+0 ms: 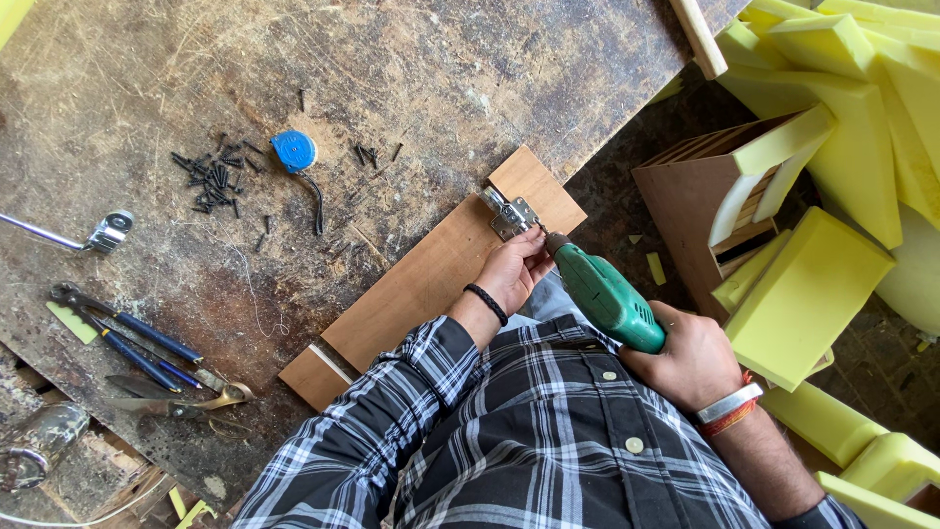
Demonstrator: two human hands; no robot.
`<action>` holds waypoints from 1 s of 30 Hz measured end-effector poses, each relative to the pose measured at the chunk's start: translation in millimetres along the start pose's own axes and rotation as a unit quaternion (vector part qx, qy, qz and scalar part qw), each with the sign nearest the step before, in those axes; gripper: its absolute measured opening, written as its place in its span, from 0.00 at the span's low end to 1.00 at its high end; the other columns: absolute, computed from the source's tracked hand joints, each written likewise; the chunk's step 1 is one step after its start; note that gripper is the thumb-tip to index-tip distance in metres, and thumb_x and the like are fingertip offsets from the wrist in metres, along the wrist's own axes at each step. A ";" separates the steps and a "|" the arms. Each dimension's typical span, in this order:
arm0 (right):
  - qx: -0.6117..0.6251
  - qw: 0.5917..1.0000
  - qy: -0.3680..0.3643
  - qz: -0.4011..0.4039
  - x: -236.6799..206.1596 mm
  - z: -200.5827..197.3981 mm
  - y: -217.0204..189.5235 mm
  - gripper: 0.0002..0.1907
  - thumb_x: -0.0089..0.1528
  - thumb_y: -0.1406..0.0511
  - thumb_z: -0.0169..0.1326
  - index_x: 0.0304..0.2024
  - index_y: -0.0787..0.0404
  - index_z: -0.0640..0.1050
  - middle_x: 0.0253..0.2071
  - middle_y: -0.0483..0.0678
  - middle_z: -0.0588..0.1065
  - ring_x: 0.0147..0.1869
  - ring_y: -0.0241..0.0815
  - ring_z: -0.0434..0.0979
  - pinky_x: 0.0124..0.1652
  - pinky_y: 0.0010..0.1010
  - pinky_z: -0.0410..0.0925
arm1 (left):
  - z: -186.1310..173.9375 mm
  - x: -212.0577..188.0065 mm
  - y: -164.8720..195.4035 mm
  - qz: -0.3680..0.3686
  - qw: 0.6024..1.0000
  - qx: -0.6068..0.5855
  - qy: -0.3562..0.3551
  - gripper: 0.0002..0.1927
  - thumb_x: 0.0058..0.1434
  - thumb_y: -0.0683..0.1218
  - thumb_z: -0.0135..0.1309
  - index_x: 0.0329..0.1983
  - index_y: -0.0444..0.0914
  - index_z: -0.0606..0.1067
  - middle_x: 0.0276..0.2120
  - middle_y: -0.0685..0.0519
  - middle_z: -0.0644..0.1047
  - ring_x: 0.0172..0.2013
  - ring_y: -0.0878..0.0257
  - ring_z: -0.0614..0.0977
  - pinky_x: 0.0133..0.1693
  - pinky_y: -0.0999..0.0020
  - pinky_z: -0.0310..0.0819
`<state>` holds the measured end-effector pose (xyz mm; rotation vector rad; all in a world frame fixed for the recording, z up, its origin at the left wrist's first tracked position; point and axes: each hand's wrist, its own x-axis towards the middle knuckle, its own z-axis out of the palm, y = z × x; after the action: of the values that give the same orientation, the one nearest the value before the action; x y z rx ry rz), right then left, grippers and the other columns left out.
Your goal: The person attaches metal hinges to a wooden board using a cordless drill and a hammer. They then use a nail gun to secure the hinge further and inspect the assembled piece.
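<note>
Hinge work is the step in hand: a bright metal hinge [509,215] sits on a long, smooth brown wooden board [431,274] near its far end, and the green power drill [599,294] points its tip at the hinge plate. The left hand [514,269] is pinched closed at the drill's tip, fingers gathered beside the hinge, apparently steadying a small screw, though the screw itself is too small to make out. The right hand [690,358] is wrapped firmly around the drill's grip. Judging from this, the next move calls for keeping the bit square to the plate and the board from shifting.

The board lies diagonally across a worn, scratched table [294,59]. Farther off, a scatter of short black screws [211,176] lies near a round blue tape measure [294,151]. Blue-handled pliers [122,333] rest at the near left edge. Blocks of soft yellow foam [813,294] are piled to the right.
</note>
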<state>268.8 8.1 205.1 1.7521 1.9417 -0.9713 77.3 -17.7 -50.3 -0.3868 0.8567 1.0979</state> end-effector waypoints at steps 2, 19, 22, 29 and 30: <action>-0.007 1.000 -0.006 0.004 0.3 -0.4 0.2 0.20 0.46 0.56 0.63 0.39 0.55 0.82 0.27 0.56 0.81 0.33 0.55 0.84 0.40 0.45 0.76 | 0.2 -0.1 0.1 0.001 1.000 0.001 -0.007 0.11 0.71 0.43 0.48 0.54 0.37 0.74 0.46 0.50 0.80 0.47 0.62 0.82 0.52 0.64 0.80; -0.036 0.999 -0.020 0.011 3.4 -4.4 -3.8 0.20 0.47 0.54 0.63 0.38 0.55 0.82 0.26 0.54 0.81 0.33 0.53 0.84 0.40 0.44 0.77 | 2.1 -1.3 2.9 -0.007 1.000 0.000 -0.006 0.13 0.72 0.43 0.47 0.57 0.36 0.72 0.48 0.47 0.80 0.49 0.60 0.82 0.53 0.64 0.80; -0.038 0.999 -0.021 0.012 3.1 -4.9 -4.9 0.20 0.47 0.54 0.63 0.39 0.54 0.81 0.26 0.54 0.81 0.33 0.53 0.84 0.41 0.45 0.77 | 0.0 1.5 1.5 -0.003 1.000 0.001 -0.006 0.13 0.72 0.42 0.47 0.57 0.35 0.72 0.48 0.47 0.80 0.49 0.60 0.82 0.53 0.64 0.80; -0.046 0.998 -0.026 0.021 2.6 -4.0 -5.4 0.20 0.47 0.54 0.63 0.39 0.55 0.82 0.27 0.55 0.81 0.34 0.53 0.85 0.42 0.45 0.77 | -3.1 3.7 0.9 -0.004 1.000 0.000 -0.017 0.14 0.72 0.42 0.47 0.58 0.35 0.72 0.48 0.47 0.80 0.49 0.60 0.82 0.53 0.63 0.80; -0.047 0.998 -0.031 0.026 2.8 -3.9 -5.4 0.20 0.48 0.54 0.63 0.39 0.55 0.81 0.27 0.55 0.82 0.34 0.53 0.85 0.42 0.44 0.77 | -2.8 3.8 1.2 -0.002 1.000 0.002 -0.018 0.14 0.71 0.42 0.47 0.59 0.35 0.71 0.48 0.47 0.80 0.49 0.60 0.82 0.53 0.63 0.80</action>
<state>263.8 12.8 207.4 1.6918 1.8626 -0.8915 75.8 -16.8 -54.9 -0.3642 0.8260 1.0959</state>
